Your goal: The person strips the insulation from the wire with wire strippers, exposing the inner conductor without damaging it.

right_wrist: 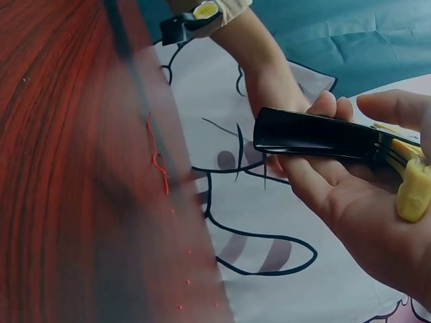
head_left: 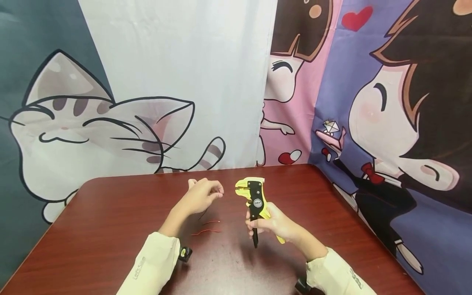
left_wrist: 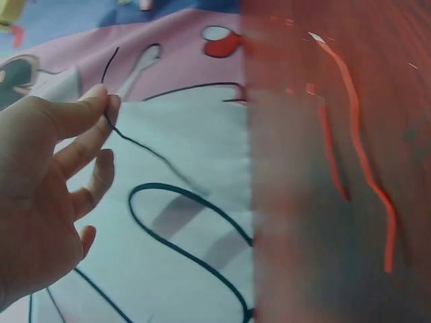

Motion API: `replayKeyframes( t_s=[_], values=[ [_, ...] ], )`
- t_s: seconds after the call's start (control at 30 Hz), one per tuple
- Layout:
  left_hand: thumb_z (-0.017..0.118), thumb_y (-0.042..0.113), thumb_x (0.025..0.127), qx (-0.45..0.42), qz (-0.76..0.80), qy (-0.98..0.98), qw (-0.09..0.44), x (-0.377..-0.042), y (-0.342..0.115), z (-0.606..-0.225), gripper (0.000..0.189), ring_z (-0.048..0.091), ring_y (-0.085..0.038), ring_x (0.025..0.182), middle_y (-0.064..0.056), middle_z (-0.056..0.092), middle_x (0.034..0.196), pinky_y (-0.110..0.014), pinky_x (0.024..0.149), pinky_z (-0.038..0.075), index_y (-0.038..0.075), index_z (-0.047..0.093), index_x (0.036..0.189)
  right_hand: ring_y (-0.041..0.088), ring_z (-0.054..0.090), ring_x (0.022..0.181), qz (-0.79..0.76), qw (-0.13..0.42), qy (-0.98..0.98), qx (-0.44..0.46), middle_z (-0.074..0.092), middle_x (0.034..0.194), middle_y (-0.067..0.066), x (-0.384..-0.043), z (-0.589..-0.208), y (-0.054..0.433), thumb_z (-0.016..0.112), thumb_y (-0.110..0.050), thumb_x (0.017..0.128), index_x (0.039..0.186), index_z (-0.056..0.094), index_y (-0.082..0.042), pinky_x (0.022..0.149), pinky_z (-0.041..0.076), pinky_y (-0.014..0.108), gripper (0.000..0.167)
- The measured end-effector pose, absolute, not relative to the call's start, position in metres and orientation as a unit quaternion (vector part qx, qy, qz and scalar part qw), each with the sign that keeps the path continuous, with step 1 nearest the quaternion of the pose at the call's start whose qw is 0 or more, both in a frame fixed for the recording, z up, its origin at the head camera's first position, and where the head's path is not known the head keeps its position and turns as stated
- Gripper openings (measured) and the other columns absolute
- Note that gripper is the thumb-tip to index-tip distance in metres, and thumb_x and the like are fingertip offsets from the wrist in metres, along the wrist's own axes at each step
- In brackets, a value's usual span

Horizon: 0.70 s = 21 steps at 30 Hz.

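Between thumb and forefinger my left hand [head_left: 200, 196] pinches a thin black wire [left_wrist: 145, 147], whose ends stick out on both sides of the fingertips in the left wrist view. Its other fingers are loosely bent. My right hand [head_left: 271, 224] grips a yellow and black wire stripper [head_left: 257, 200] by its handles, held upright with the jaws at the top pointing left, toward the left hand. In the right wrist view a black handle [right_wrist: 313, 133] lies across the fingers. Below the left hand, a longer red wire [left_wrist: 357, 128] and a shorter red wire piece [left_wrist: 328, 151] lie on the table.
The dark red wooden table [head_left: 121, 213] reaches back to a cartoon-printed cloth [head_left: 177, 49]. Small red bits [right_wrist: 188, 281] are scattered on the tabletop near the wires. A dark wrist device [head_left: 185, 254] sits at the left sleeve cuff.
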<state>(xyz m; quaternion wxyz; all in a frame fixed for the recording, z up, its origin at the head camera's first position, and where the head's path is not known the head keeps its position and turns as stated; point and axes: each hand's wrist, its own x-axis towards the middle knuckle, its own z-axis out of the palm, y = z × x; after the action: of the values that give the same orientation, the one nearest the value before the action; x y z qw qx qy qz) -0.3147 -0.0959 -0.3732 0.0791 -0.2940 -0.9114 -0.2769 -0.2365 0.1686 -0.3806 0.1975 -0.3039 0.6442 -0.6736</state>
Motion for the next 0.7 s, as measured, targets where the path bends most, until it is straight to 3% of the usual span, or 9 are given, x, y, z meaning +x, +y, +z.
replayKeyframes(
  t_s=[0.1,0.3,0.53,0.7],
  values=[
    [0.071,0.020,0.091,-0.295,-0.318,-0.895,0.105,-0.309,-0.098,-0.362,0.004,0.052,-0.011,0.083,0.019,0.063,0.075,-0.048,0.082,0.018,0.018,0.069,0.094,0.022,0.066,0.074,-0.672,0.192,0.647,-0.306,0.061,0.087,0.012,-0.237,-0.379,0.169,0.059,0.004,0.091,0.106,0.049,0.015,0.075,0.053,0.061,0.022],
    [0.071,0.021,0.092,-0.300,-0.370,-0.864,0.162,-0.299,-0.095,-0.349,0.006,0.053,-0.011,0.079,0.015,0.063,0.077,-0.048,0.080,0.022,0.015,0.070,0.094,0.022,0.067,0.074,-0.671,0.192,0.654,-0.292,0.062,0.087,0.010,-0.240,-0.378,0.171,0.059,0.004,0.091,0.107,0.048,0.017,0.075,0.057,0.053,0.023],
    [0.069,0.019,0.092,-0.308,-0.406,-0.842,0.176,-0.288,-0.087,-0.346,0.005,0.053,-0.009,0.077,0.014,0.060,0.078,-0.046,0.081,0.023,0.015,0.070,0.093,0.020,0.068,0.074,-0.675,0.186,0.646,-0.303,0.061,0.088,0.012,-0.240,-0.378,0.172,0.058,0.004,0.091,0.107,0.046,0.021,0.076,0.055,0.056,0.027],
    [0.067,0.017,0.093,-0.327,-0.431,-0.824,0.170,-0.286,-0.083,-0.348,0.002,0.055,-0.008,0.079,0.013,0.061,0.080,-0.047,0.084,0.027,0.015,0.068,0.093,0.020,0.067,0.073,-0.675,0.178,0.645,-0.310,0.062,0.085,0.011,-0.240,-0.379,0.173,0.059,0.004,0.090,0.104,0.048,0.020,0.074,0.057,0.051,0.024]
  ],
)
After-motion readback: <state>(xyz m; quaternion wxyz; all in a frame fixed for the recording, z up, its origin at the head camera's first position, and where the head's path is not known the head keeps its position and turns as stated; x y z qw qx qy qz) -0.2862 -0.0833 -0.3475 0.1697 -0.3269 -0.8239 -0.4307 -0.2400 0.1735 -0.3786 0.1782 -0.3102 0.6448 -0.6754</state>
